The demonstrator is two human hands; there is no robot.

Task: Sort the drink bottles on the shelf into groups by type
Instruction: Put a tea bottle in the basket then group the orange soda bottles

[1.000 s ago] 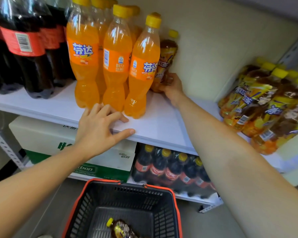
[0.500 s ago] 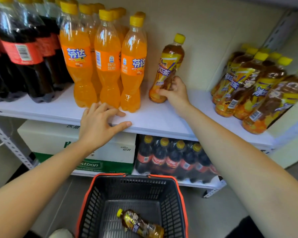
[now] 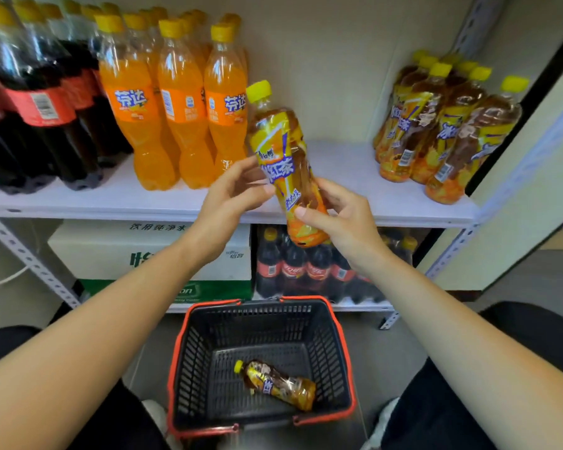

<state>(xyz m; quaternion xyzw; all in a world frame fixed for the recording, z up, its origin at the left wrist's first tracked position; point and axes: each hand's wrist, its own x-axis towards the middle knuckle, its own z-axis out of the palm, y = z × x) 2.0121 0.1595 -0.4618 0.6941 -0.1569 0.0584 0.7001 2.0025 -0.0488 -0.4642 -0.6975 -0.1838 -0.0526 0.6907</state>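
Observation:
An iced tea bottle (image 3: 285, 160) with a yellow cap is held in the air in front of the white shelf (image 3: 348, 164). My right hand (image 3: 342, 219) grips its lower part. My left hand (image 3: 231, 190) touches its left side with thumb and fingers around the label. On the shelf stand several cola bottles (image 3: 36, 102) at the left, several orange soda bottles (image 3: 179, 102) beside them, and several iced tea bottles (image 3: 442, 125) at the right. Another iced tea bottle (image 3: 277, 384) lies in the black basket (image 3: 335, 362) below.
The shelf's middle stretch between the orange sodas and the iced teas is bare. On the lower shelf stand a white carton (image 3: 117, 251) and small cola bottles (image 3: 306, 271). A metal upright (image 3: 449, 251) rises at the right. My knees flank the basket.
My right hand has lifted the iced tea bottle off the shelf and brought it toward me. My left hand has left the shelf edge and come up against the bottle.

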